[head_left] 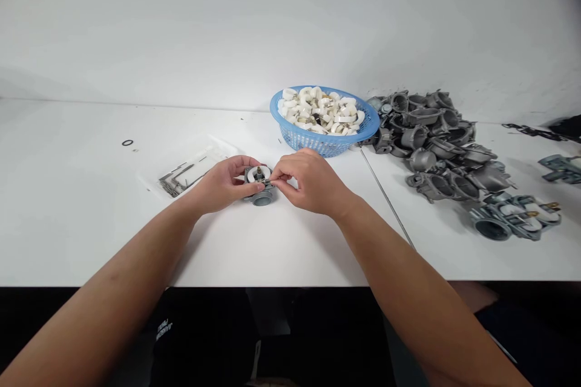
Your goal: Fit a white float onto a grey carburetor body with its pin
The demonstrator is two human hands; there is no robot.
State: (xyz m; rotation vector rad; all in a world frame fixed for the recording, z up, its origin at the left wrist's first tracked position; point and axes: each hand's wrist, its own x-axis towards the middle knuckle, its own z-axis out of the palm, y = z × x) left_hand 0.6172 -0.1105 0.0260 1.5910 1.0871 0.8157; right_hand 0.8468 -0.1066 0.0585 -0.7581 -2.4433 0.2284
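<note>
A grey metal carburetor body rests on the white table, its open side facing up. Inside it lies a white plastic float around a brass post. My left hand grips the body from its left side, thumb across the near edge. At the body's right side, my right hand is closed in a pinch, thumb and forefinger together by the float's hinge. Whatever is between those fingertips is too small to make out.
A blue basket full of white floats stands behind my right hand. Grey carburetor bodies are heaped to its right, with a few float-fitted carburetors nearer. A clear tray of thin metal pins and a black O-ring lie left.
</note>
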